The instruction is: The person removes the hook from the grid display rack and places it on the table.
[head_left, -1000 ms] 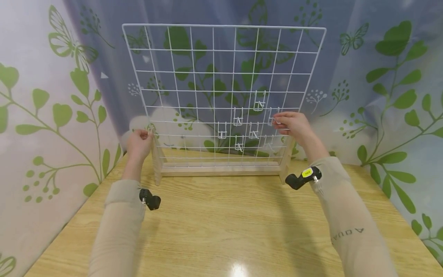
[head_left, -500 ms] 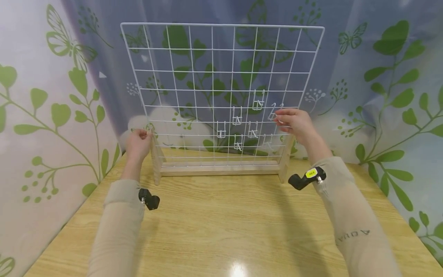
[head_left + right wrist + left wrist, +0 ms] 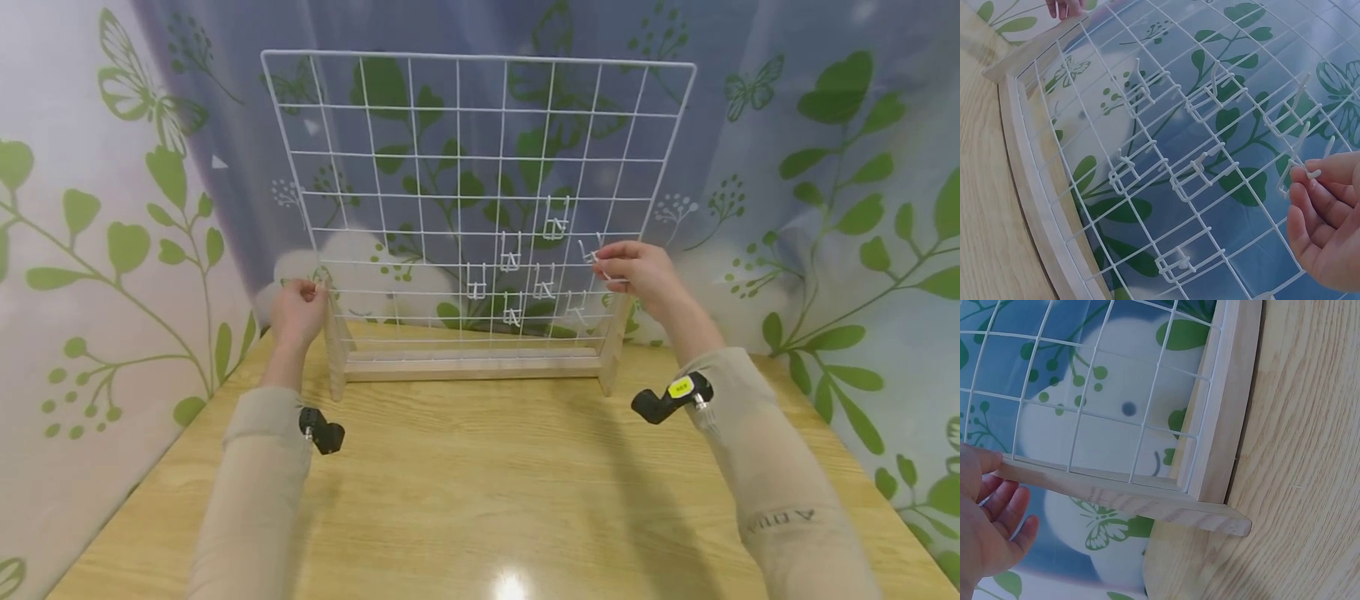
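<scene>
A white wire grid panel (image 3: 480, 57) stands upright in a wooden stand (image 3: 472, 364). At its right side my right hand (image 3: 637, 268) pinches a white wire hook (image 3: 1283, 182) between thumb and fingertips. That hook is tilted, its prongs off the grid wires in front of the panel. Part of it is hidden by the fingers. Several similar hooks, one (image 3: 512, 260) near the middle, hang on the lower right half of the grid. On the left, my left hand (image 3: 298, 312) grips the top of the stand's left wooden post (image 3: 1085, 486) between thumb and index finger.
The stand rests on a wood-grain table (image 3: 465, 475) near its back edge. Behind it hangs a curtain (image 3: 825, 208) printed with leaves and butterflies. Black wrist cameras (image 3: 322, 431) sit on both sleeves.
My right hand has lifted the hook off the grid wire and tilted it away from the panel. The left hand stays on the post, and the other hooks stay hanging.
</scene>
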Available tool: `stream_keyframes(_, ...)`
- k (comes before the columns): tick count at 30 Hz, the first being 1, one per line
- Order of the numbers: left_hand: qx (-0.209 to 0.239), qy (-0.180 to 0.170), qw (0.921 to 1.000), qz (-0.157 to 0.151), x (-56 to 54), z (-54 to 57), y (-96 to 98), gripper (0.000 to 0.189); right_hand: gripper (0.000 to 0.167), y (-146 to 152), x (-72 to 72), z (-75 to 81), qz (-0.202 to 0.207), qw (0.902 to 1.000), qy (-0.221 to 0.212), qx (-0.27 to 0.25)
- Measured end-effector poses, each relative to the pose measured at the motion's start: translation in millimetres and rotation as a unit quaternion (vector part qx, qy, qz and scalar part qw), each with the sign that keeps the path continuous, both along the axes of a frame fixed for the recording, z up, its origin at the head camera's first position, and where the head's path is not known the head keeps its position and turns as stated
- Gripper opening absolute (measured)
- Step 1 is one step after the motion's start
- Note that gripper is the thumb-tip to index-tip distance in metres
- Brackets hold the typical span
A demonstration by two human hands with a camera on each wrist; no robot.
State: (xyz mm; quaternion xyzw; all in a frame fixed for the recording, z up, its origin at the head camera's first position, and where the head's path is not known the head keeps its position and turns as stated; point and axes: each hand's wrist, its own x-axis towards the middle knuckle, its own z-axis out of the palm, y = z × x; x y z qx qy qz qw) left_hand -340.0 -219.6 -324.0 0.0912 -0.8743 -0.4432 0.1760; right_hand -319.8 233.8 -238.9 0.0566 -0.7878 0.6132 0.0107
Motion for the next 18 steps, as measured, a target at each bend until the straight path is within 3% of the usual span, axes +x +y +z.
stream_keyframes(9,-0.005,-0.006,1.0,-0.001,2.9,0.2,-0.5,0.042,0.028,-2,6.0,-0.8,0.025,0.9995,0.009,-0.019)
stream_keyframes(18,-0.01,-0.002,0.9999,-0.002,2.1,1.1,0.7,0.04,0.023,-12,10.7,-2.5,0.046,0.9987,0.02,0.012)
